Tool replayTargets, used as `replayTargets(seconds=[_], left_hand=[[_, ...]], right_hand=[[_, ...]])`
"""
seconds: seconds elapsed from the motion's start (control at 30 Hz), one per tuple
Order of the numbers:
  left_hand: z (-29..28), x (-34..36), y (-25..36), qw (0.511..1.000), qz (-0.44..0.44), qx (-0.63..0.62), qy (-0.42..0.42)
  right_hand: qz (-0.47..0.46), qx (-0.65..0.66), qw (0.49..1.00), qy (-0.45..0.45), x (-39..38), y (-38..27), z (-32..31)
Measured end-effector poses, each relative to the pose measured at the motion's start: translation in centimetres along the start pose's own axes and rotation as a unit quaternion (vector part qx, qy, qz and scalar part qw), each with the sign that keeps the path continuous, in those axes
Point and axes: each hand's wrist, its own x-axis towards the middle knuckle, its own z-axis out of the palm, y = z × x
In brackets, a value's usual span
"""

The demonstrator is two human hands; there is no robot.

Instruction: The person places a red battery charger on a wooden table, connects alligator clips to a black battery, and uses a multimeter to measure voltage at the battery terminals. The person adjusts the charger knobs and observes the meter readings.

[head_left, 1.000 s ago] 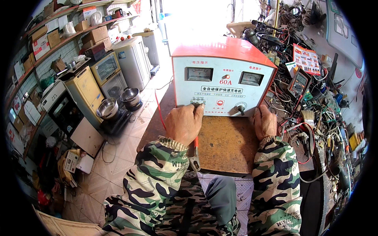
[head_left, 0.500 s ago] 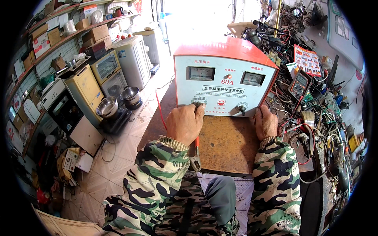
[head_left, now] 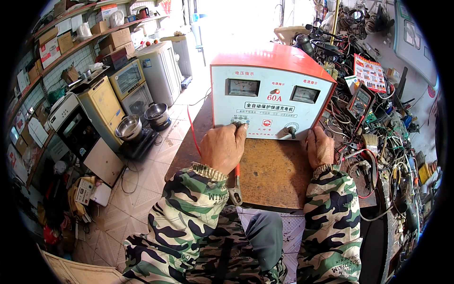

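Note:
A battery charger with a red top and a pale front panel stands on a worn wooden table. Two needle meters, a small red lamp and two black knobs are on its front. My left hand has its thumb and fingers closed on the left knob, which they mostly cover. At the charger's lower right corner my right hand rests against the side, thumb along the front edge; its other fingers are partly hidden. A red-handled clamp lies below my left hand at the table's front edge, and a red cable runs on the left.
On the right, a bench is heaped with tangled cables, a multimeter, a brush and a printed sheet. Metal pots stand to the left, near cabinets and appliances. Shelves with cardboard boxes line the left wall.
The view has shifted very slightly, so the charger sits a little further right in the picture. Both hands keep their places on it.

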Motion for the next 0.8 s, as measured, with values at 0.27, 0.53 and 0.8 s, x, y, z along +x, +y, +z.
replayTargets(seconds=[0.27,0.53,0.8], left_hand=[[-0.1,0.0,-0.2,1.000,-0.003,-0.012,-0.002],[-0.1,-0.1,-0.3,1.000,-0.006,-0.007,0.005],[0.1,0.0,0.1,1.000,-0.011,-0.013,0.004]], right_hand=[[-0.001,0.011,1.000,-0.003,0.1,-0.2,0.0],[-0.011,0.015,1.000,0.000,0.1,-0.1,0.4],[-0.010,0.018,1.000,-0.005,0.0,0.1,-0.3]])
